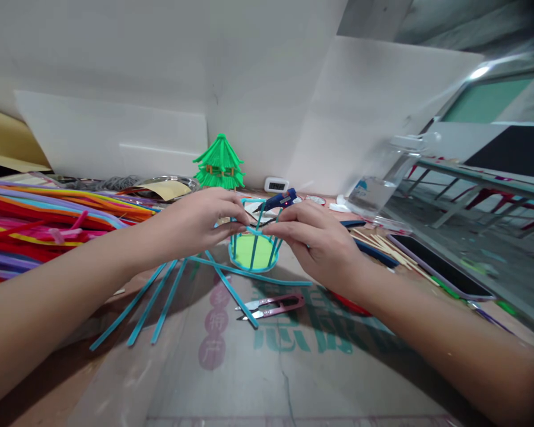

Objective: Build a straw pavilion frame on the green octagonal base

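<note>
A small basket-like frame of blue pipe cleaners with a bright green base stands on the work surface in the middle. My left hand pinches a blue pipe cleaner at the frame's upper left. From the other side, the fingertips of my right hand are closed on the same strip at the upper right. Parts of the uprights are hidden behind my fingers. Several loose blue pipe cleaners lie in front and to the left. Pink-handled thread snips rest just below the frame, partly under one strip.
A blue glue gun and a small digital clock are behind the frame. A green pipe-cleaner tree stands at the back. Bundles of coloured pipe cleaners fill the left. A phone, wooden sticks and a clear bottle are right.
</note>
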Motion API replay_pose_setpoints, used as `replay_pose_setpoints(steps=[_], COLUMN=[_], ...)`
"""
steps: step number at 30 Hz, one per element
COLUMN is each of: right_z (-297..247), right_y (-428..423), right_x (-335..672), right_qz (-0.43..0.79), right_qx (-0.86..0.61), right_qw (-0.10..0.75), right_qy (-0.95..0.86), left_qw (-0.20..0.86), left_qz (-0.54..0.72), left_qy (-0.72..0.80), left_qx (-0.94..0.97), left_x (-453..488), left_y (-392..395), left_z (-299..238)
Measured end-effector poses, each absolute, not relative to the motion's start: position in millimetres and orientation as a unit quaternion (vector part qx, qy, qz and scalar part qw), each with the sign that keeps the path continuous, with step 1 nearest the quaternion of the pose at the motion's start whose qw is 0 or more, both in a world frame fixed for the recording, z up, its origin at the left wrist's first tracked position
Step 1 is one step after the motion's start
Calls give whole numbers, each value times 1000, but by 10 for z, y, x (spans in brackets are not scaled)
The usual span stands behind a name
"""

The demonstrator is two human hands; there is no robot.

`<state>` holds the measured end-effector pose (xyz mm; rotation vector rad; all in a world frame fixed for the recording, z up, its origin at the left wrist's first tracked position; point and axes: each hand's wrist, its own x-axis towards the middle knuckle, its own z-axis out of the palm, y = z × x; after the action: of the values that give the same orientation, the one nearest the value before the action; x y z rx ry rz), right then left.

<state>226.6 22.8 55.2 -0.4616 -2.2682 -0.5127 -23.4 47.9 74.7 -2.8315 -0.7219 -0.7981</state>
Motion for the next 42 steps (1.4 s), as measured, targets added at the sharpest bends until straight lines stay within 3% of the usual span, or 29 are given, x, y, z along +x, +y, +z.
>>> replay_pose_setpoints(steps=[11, 18, 25, 42], right_z=[566, 619, 527, 531], right_y=[257, 227, 221, 202], right_x=[2287, 2382, 2258, 2207], right_qz=[-156, -85, -198, -290], right_qx=[-199, -298, -179, -168], right_qw=[380, 398, 372, 365], right_qy=[-890, -864, -889, -868], left_qw=[51, 31, 39, 34], left_qz=[-261, -257, -262, -233], left_qy=[-246, -246, -249, -262], left_qx=[-932, -934, -931, -936], left_x=[-254, -292, -256, -249], left_y=[488, 509, 481, 444], left_z=[738, 756, 755, 787])
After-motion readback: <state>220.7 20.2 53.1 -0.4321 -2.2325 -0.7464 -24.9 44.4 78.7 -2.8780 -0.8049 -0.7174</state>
